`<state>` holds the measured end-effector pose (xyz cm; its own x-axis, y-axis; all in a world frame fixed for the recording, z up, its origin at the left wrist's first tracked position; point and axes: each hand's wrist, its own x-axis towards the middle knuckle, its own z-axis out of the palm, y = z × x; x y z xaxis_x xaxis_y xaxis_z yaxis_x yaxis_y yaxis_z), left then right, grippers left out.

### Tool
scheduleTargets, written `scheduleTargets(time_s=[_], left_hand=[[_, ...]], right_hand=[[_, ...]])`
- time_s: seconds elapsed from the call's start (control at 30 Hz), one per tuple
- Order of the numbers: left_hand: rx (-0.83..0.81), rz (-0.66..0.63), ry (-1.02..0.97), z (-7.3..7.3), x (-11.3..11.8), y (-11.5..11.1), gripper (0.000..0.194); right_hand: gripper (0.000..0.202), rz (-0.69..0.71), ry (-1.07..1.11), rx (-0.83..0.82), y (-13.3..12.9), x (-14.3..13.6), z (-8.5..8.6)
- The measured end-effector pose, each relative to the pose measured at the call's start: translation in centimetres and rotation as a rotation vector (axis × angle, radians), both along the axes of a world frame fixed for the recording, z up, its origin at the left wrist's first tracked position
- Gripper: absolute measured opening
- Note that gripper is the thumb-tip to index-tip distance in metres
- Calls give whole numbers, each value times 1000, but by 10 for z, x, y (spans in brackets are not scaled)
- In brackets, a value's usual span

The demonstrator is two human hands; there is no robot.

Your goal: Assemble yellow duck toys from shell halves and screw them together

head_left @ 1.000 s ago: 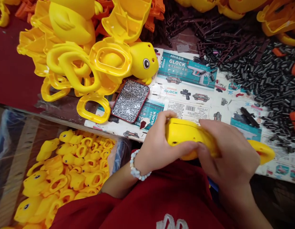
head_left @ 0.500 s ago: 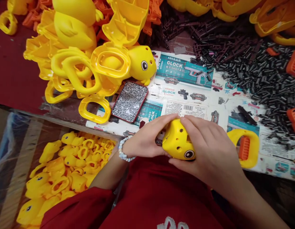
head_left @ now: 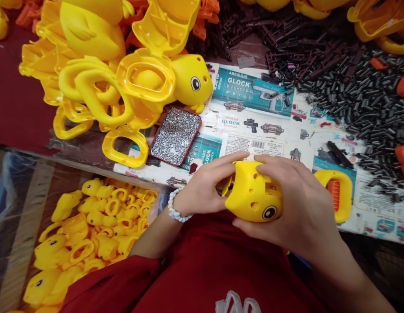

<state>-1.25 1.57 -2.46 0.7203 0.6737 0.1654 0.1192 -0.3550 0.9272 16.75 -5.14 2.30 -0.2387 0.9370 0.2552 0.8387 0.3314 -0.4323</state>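
Note:
A yellow plastic toy duck [head_left: 249,195] with a black-and-white eye is held between my two hands above the front edge of the table. My right hand [head_left: 296,200] wraps round its right side, thumb below and fingers over the top. At its left end, my left hand [head_left: 205,187] grips with fingers above and thumb below. A dark gap with a yellow edge shows there between the fingers. Small round holes and a slot are visible in the duck's surface. What the fingers cover inside is hidden.
A red-rimmed tray [head_left: 175,137] of small metal pins lies left of centre. Yellow duck shells [head_left: 91,30] and a handle ring [head_left: 125,147] are heaped beyond. Black tubes [head_left: 365,100] pile at right, near another yellow ring [head_left: 343,204]. Below left, a bin holds several yellow duck parts [head_left: 81,221].
The duck has turned and shifted slightly right in my hands, so its slot and a gap at its left end show more. Both hands still hold it.

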Motion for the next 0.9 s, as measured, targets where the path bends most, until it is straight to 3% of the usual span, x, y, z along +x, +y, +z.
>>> scheduleTargets(time_s=[0.1, 0.27, 0.47, 0.57, 0.63, 0.73, 0.8, 0.9], left_hand=[[17, 23, 17, 0, -3, 2, 43], [-112, -193, -35, 1, -16, 13, 42], [-165, -95, -59, 0, -13, 15, 28], [-243, -59, -83, 3, -14, 10, 48], [-257, -115, -104, 6, -18, 7, 67], [-111, -234, -52, 6, -23, 3, 88], [-17, -228, -5, 2, -24, 1, 92], [-8, -145, -2, -5, -23, -1, 90]], right_hand=[[51, 21, 12, 20, -2, 1, -2], [45, 59, 29, 21, -5, 4, -3], [46, 105, -23, 61, -5, 4, -4], [47, 97, -44, 82, -2, 2, -7], [48, 91, -72, 94, 0, 1, -8], [50, 66, -126, 88, 1, 0, -8], [53, 50, -146, 55, 1, -1, -7], [51, 70, -120, 22, 0, -1, -4]])
